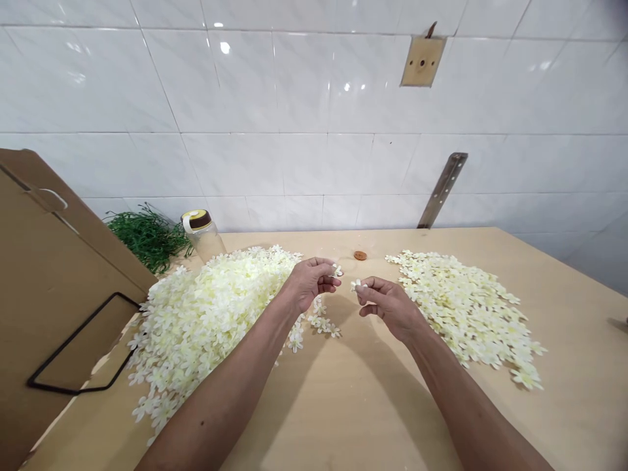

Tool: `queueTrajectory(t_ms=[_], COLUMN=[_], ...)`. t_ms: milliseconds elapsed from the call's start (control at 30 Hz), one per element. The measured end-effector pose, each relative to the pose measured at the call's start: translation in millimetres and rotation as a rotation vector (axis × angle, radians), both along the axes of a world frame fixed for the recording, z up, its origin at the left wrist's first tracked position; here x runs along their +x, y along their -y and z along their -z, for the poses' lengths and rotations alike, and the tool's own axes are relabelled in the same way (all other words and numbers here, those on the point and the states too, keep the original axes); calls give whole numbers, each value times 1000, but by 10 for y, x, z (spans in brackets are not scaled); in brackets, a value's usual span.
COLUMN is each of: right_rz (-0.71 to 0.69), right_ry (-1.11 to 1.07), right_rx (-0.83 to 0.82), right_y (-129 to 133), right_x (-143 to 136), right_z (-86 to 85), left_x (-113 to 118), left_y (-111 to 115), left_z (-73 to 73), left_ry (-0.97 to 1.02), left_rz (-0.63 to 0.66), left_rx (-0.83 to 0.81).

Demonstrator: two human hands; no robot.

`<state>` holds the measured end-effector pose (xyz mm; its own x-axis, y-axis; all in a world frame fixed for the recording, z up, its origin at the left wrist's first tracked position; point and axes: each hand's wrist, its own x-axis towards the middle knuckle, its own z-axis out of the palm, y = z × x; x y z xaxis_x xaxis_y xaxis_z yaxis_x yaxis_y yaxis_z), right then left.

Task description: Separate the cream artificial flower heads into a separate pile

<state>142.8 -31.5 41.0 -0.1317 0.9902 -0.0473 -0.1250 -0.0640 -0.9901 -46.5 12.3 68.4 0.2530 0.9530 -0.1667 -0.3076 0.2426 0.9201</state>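
My left hand (312, 282) pinches a small white artificial flower (337, 270) between thumb and fingertips, above the table. Just to its right, my right hand (385, 302) holds another white flower (357, 285) in a pinch; a small gap separates the two. A tall heap of white and pale yellow flowers (210, 314) lies to the left, partly hidden behind my left forearm. Several loose flowers (321, 322) rest below my left hand. To the right spreads a flatter pile of similar flowers (466, 304), partly behind my right wrist.
A cardboard box (63, 275) and a black wire frame (53, 390) stand at the left. Behind the heap are green artificial stems (147, 235) and a clear bottle (207, 243) with a brown and yellow lid. A small brown disc (360, 256) lies near the tiled wall (304, 163).
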Motion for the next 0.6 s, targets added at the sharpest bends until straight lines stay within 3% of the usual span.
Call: queueTrajectory(t_ms=[233, 467, 600], right_rz=[-19, 37, 69], right_ry=[-1, -32, -3], right_rx=[-26, -5, -18], right_y=[-26, -22, -45], right_x=[14, -2, 0], right_z=[38, 30, 79], left_x=[46, 205, 231], left_y=[30, 72, 104], left_z=[41, 214, 236], left_ry=[-182, -113, -56], left_rz=[68, 126, 143], left_rx=[-62, -216, -112])
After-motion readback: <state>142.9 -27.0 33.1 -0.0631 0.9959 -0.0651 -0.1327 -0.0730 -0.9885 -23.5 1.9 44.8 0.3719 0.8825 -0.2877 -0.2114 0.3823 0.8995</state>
